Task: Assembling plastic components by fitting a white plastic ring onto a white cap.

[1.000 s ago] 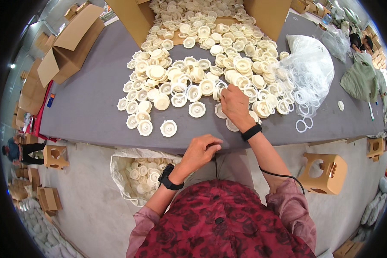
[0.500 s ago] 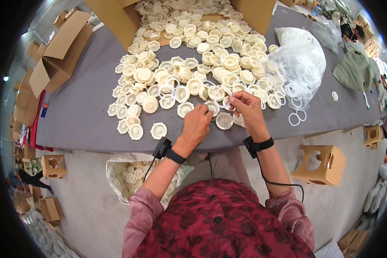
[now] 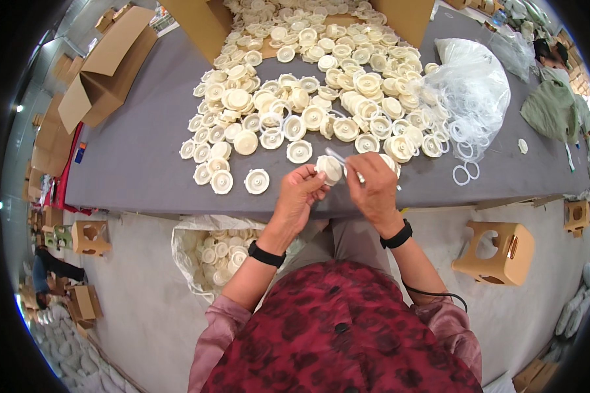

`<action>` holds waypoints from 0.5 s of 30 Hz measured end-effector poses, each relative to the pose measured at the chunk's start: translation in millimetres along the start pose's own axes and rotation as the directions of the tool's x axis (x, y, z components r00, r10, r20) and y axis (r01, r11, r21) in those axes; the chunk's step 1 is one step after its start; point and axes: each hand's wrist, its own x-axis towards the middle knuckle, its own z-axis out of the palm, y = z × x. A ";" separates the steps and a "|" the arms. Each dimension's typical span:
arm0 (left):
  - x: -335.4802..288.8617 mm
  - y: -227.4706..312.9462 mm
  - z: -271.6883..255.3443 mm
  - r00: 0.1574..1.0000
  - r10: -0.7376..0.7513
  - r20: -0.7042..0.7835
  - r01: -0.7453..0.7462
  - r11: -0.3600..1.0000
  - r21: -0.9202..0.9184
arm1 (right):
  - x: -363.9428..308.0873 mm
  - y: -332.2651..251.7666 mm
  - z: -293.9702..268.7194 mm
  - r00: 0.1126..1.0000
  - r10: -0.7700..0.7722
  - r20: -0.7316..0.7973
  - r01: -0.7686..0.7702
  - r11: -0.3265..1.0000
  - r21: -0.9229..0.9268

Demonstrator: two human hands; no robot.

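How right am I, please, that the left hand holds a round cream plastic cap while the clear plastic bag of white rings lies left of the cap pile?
One slip: the head view shows the clear plastic bag of white rings right of the cream cap pile; the left hand does hold a round cream plastic cap.
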 end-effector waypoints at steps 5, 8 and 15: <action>-17.2 -12.3 0.2 1.000 0.004 -0.025 -0.007 0.991 -0.134 | -17.4 -30.4 0.3 0.979 -0.094 0.178 0.104 0.994 -0.046; -24.0 -11.1 0.6 0.998 0.040 -0.042 -0.048 0.972 -0.228 | -21.5 -36.0 -1.9 0.970 -0.124 0.209 0.141 0.988 -0.068; -33.7 -15.3 -0.1 0.993 0.114 -0.022 -0.115 0.959 -0.258 | -27.4 -45.1 -5.9 0.957 -0.175 0.231 0.190 0.981 -0.045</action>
